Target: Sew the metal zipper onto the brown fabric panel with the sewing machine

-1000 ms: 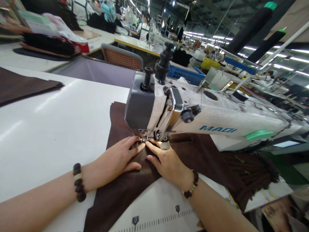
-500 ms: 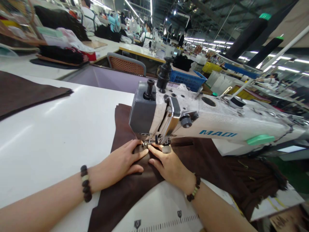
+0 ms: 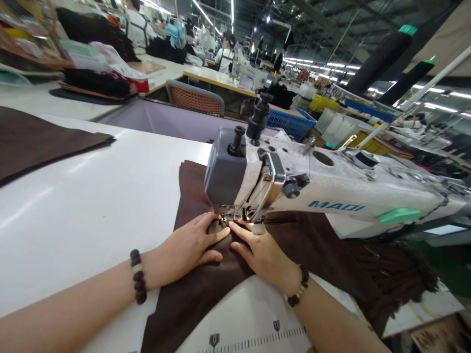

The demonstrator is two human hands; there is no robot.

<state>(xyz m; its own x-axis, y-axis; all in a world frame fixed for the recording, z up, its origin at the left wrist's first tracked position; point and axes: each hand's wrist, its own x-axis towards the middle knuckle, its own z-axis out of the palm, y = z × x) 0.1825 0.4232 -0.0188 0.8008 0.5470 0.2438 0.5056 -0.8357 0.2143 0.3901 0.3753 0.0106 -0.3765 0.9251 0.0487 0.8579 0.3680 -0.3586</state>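
A dark brown piece of fabric [image 3: 191,289] lies on the white table [image 3: 91,206] and runs under the head of a white sewing machine [image 3: 331,189]. My left hand [image 3: 189,245] lies flat on the fabric, fingers stretched toward the presser foot [image 3: 228,218]. My right hand [image 3: 263,252] presses the fabric just right of it, fingers extended, with a thimble on one finger. The fingertips of both hands nearly meet at the needle. Each wrist wears a bead bracelet.
A second brown piece [image 3: 44,142] lies at the table's far left. A ruler scale [image 3: 243,338] is printed at the table's front edge. More brown fabric [image 3: 390,274] hangs off to the right. A chair [image 3: 195,98], a blue basket [image 3: 290,122] and other workers' stations stand behind.
Both hands have stayed flat on the fabric at the presser foot. The view has shifted slightly, and the hands and machine now appear a little further right.
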